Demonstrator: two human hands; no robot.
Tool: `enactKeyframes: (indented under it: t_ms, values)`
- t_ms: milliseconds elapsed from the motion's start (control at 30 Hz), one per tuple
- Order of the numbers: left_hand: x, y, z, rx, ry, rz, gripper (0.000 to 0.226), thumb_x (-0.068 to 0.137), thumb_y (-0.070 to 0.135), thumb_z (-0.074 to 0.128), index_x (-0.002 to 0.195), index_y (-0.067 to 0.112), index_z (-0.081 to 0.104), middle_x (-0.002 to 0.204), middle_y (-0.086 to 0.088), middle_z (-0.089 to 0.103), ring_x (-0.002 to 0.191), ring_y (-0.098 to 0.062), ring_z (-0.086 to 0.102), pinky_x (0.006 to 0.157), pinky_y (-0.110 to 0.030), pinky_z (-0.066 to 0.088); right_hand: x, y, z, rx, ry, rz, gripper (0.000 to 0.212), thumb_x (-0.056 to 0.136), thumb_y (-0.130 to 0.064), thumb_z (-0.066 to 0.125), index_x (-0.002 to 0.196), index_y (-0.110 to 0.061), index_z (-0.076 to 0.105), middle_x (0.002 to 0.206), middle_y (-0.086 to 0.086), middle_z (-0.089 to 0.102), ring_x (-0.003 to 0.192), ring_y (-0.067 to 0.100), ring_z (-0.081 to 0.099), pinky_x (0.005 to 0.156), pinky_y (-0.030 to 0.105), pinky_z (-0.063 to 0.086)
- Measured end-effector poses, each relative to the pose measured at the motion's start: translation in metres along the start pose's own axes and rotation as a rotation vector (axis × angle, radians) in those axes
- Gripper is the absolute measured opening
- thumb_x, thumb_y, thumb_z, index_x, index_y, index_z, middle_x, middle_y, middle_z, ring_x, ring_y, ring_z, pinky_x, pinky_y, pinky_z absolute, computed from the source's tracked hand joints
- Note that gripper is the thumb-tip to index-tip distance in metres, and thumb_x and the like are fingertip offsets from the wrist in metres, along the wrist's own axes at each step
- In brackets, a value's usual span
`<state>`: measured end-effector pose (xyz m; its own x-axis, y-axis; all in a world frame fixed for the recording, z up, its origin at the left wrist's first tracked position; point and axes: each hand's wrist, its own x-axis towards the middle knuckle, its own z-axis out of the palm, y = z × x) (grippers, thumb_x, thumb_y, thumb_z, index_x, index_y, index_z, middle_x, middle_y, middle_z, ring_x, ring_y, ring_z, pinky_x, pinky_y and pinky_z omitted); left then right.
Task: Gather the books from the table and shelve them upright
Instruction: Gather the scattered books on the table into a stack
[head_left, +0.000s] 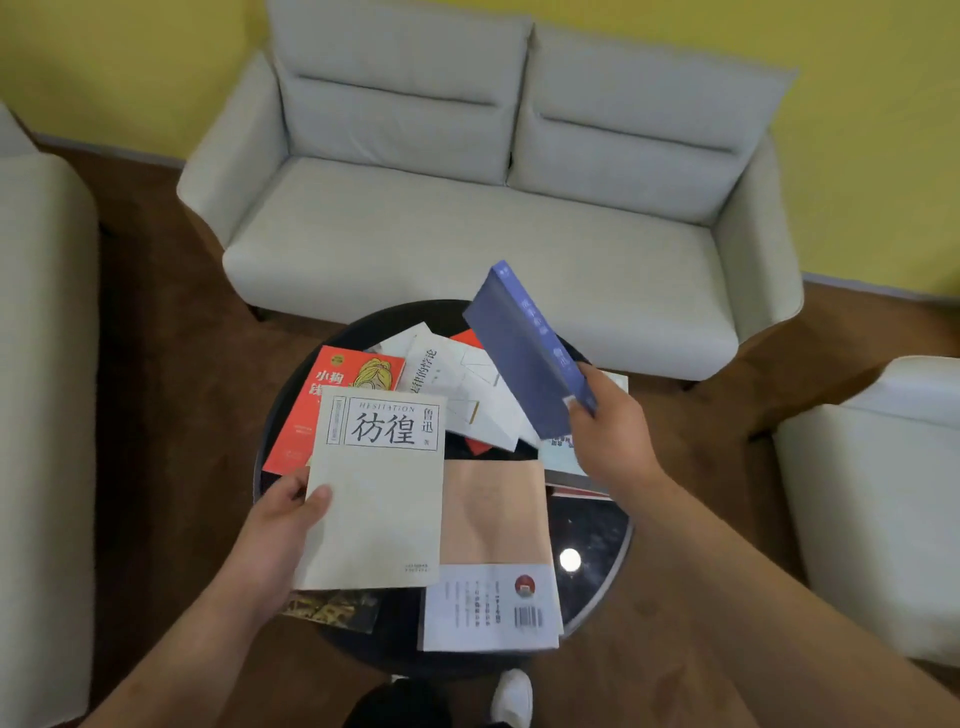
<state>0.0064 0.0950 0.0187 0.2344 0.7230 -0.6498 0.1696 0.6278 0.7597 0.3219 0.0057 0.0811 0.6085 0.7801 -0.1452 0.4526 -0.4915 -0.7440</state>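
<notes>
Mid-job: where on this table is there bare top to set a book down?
One real patch: the dark glass at the right near edge, between the peach-covered book, the small stack and the rim. A thin strip shows at the far rim. Left and centre are crowded with overlapping books.

Round black table (592, 525), glossy, one bright glare spot on it. The peach book (493, 512) lies flat at the near rim. Beyond it, white books (462, 384) overlap in a loose fan. Far left of it, a red book (301, 415). Just right of it, a small stack (569, 465). Near left, a dark patterned book (337, 608).
</notes>
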Motion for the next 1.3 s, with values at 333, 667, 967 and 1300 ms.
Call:
enactKeyframes:
  t_ms: [333, 667, 967, 1300]
  values:
    - [-0.032, -0.095, 0.067, 0.056, 0.080, -0.069, 0.017, 0.102, 0.013, 0.053, 0.110, 0.020, 0.066, 0.111, -0.014, 0.072, 0.099, -0.042, 0.067, 0.087, -0.059, 0.055, -0.083, 0.077, -0.029, 0.201, -0.021, 0.198, 0.018, 0.103, -0.020, 0.056, 0.117, -0.030, 0.059, 0.116, 0.002, 0.067, 0.099, 0.024, 0.067, 0.084, 0.050, 0.062]
    - [-0.020, -0.120, 0.114, 0.486, 0.164, -0.064, 0.039, 0.080, 0.015, 0.080, 0.112, 0.001, 0.063, 0.108, -0.013, 0.068, 0.098, -0.034, 0.065, 0.088, -0.046, 0.054, -0.122, 0.098, -0.053, 0.395, -0.135, 0.246, 0.025, 0.101, -0.017, 0.060, 0.124, -0.026, 0.058, 0.116, -0.007, 0.064, 0.104, 0.020, 0.065, 0.061, 0.019, 0.060]
    - [-0.011, -0.115, 0.119, 0.795, 0.138, 0.064, 0.055, 0.079, 0.039, 0.078, 0.119, 0.009, 0.055, 0.121, -0.010, 0.063, 0.110, -0.030, 0.061, 0.085, -0.041, 0.052, -0.128, 0.097, -0.044, 0.824, -0.260, 0.468, 0.023, 0.099, -0.007, 0.061, 0.120, -0.015, 0.064, 0.117, 0.009, 0.068, 0.110, 0.031, 0.067, 0.085, 0.042, 0.063]
    - [-0.056, -0.078, 0.153, 0.216, -0.189, -0.060, 0.032, 0.105, 0.035, 0.044, 0.113, 0.014, 0.067, 0.108, -0.007, 0.075, 0.095, -0.023, 0.073, 0.087, -0.039, 0.055, -0.125, 0.107, -0.006, 1.307, -0.439, 0.857, 0.027, 0.101, 0.001, 0.051, 0.125, -0.007, 0.059, 0.121, 0.021, 0.071, 0.112, 0.040, 0.069, 0.077, 0.050, 0.062]
